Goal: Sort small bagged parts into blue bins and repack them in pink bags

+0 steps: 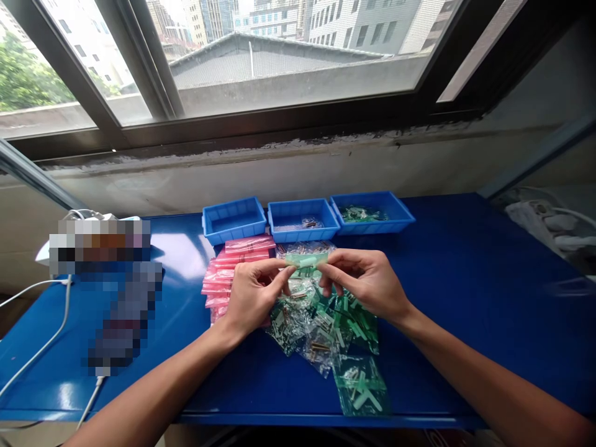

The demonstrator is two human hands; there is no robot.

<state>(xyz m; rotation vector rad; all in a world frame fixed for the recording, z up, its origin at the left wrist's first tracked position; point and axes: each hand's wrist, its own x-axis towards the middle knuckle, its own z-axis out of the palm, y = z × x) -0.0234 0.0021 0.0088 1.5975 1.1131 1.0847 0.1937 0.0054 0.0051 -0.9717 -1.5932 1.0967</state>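
Both my hands hold one small green plastic bag point(307, 261) between them, lifted over a pile of bags on the blue table point(465, 292). My left hand point(254, 295) pinches its left end and my right hand point(365, 279) pinches its right end. Under my hands lies a heap of green and clear bags point(326, 329) with small parts inside. A stack of pink bags point(233, 264) sits just left of the heap, by my left hand.
Three blue trays stand in a row at the back: the left tray point(233, 218), the middle tray point(302, 219) with a clear bag, the right tray point(372, 212) with green bags. A blurred object and white cables point(46, 338) lie at the left. A window wall runs behind.
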